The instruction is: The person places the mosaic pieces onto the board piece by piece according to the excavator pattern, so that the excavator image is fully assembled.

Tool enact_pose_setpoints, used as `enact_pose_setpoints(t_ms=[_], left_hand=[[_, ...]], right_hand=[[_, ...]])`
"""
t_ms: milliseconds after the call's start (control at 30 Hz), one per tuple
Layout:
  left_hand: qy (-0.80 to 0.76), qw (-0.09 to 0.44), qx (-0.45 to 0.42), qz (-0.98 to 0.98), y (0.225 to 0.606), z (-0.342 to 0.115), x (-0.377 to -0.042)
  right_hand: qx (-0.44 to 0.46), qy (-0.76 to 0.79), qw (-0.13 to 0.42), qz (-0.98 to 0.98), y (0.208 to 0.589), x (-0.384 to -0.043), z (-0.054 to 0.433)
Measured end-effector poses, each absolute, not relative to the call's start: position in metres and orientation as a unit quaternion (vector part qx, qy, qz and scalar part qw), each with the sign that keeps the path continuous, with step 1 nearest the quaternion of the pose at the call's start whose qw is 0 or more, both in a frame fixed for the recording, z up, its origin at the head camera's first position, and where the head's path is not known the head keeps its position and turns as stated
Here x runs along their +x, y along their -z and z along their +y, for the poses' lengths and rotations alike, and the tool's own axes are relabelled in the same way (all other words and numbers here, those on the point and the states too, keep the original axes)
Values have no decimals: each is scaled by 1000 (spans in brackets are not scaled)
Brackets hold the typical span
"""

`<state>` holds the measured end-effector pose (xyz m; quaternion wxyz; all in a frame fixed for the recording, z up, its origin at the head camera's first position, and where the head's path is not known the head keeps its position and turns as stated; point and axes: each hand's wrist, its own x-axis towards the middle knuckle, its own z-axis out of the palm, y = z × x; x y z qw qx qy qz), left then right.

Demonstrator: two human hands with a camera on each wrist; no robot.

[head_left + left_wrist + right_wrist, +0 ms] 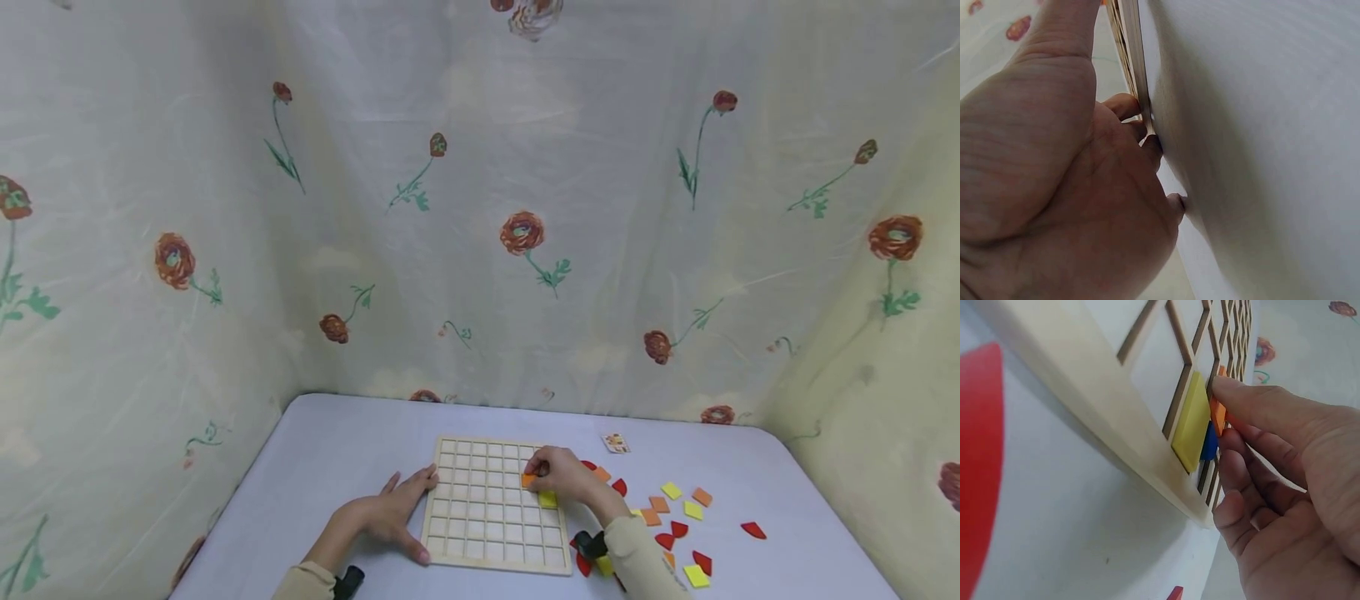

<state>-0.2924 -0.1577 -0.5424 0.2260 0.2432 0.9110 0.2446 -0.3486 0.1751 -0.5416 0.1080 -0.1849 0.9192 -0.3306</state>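
Orange tile (527,481) pinched by right hand (564,475), left hand (393,511) splayed, only right wrist view shows blue piece (1209,444).

No readable text or numbers

1. Your grid board (1085,384) looks like bare wood, smooth and matt.
2. Your orange tile (1217,415) and the yellow tile (1190,425) look smooth and even – whether plastic or painted wood, you can't tell.
3. Your table (360,433) shows a smooth, matt surface.
4. The curtain (600,292) before you is a thin, creased sheet with a soft sheen – cloth or plastic, unclear.
5. Your right sleeve (641,554) looks like matt cloth.
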Motion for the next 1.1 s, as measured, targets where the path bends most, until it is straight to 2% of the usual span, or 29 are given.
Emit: enact_pose_setpoints(t_ms=[233,400,667,900,1100], left_hand=[[-251,219,262,906,541,-157,-293],[-246,220,259,908,542,-157,-293],[-247,228,245,909,546,-159,-293],[-249,227,244,909,546,-159,-292],[-243,221,247,912,544,-158,-291]], right_hand=[[-154,347,82,922,539,-341,181],[-140,382,71,911,531,-333,203],[-94,399,89,908,525,-320,267],[-16,374,118,920,532,-309,318],[3,339,121,933,543,-307,349]])
